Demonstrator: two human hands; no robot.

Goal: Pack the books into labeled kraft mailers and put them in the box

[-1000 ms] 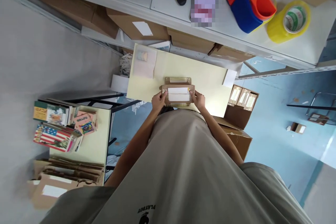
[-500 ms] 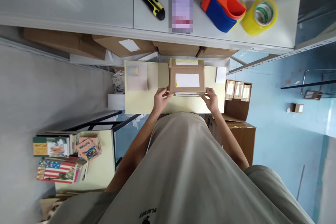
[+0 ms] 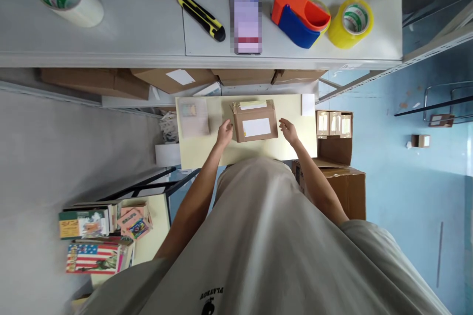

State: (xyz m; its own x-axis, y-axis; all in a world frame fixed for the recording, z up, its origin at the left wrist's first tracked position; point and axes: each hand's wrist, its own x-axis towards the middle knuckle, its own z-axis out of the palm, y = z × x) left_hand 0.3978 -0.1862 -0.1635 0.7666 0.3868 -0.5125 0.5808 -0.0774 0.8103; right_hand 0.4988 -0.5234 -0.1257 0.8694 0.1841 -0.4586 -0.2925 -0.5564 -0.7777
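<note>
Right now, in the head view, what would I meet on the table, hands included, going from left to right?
Pale sheet, left hand, cardboard box, right hand, white paper.

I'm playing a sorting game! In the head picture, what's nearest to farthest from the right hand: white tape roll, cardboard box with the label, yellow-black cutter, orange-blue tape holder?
From the right hand:
1. Cardboard box, just left of it
2. Orange-blue tape holder, ahead on the shelf
3. Yellow-black cutter, ahead and left
4. White tape roll, much farther left
</note>
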